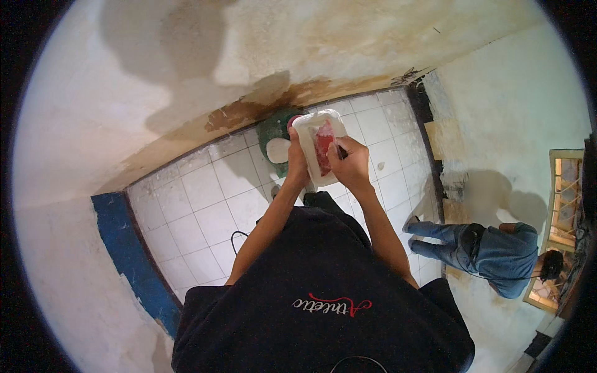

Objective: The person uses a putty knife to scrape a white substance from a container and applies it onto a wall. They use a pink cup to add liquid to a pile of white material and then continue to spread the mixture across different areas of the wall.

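Note:
My left hand [297,158] is closed on the left side of a white plastic tray [305,124], holding it out over the floor. My right hand [349,160] grips a dark-handled tool [341,151] at the tray's right part. Inside the tray lies a red flat piece [323,140] smeared with white material; whether it belongs to that tool is unclear. Below and left of the tray, on the floor, are a green object [268,132] and a round white item [278,150], both partly hidden. A pink round rim shows just behind the tray's upper left.
A white tiled floor [193,230] meets a stained wall [373,37] ahead and a blue-banded wall [124,248] at left. At right, a co-worker [507,258] in blue stands by the wall and a barred window [563,180]. A cable [233,242] shows left of my body.

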Demonstrator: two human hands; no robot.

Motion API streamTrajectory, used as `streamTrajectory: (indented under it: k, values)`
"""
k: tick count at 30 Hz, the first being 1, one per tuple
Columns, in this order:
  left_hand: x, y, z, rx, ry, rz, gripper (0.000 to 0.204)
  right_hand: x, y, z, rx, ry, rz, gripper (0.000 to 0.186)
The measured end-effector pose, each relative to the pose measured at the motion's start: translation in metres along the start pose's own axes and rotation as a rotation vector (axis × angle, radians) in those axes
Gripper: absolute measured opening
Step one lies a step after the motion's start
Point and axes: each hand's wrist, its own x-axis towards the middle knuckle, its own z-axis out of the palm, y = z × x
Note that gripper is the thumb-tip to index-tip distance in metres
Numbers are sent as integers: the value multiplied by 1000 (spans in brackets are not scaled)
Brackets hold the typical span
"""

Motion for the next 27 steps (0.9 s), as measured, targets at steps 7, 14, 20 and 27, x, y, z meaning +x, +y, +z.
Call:
streamTrajectory:
  k: [7,14,20,27]
  values:
    - [5,-5,-9,11,-9,-31,83,-5,-3,2,27,-21,-5,8]
    - [4,-7,-8,45,-3,-43,82,-6,-2,2,20,-75,2,10]
    - [8,-10,-11,42,-22,-11,79,-5,1,7,62,-17,25,11]
    - [0,-2,-6,79,10,-28,77,-7,-9,-1,-21,-39,39,10]
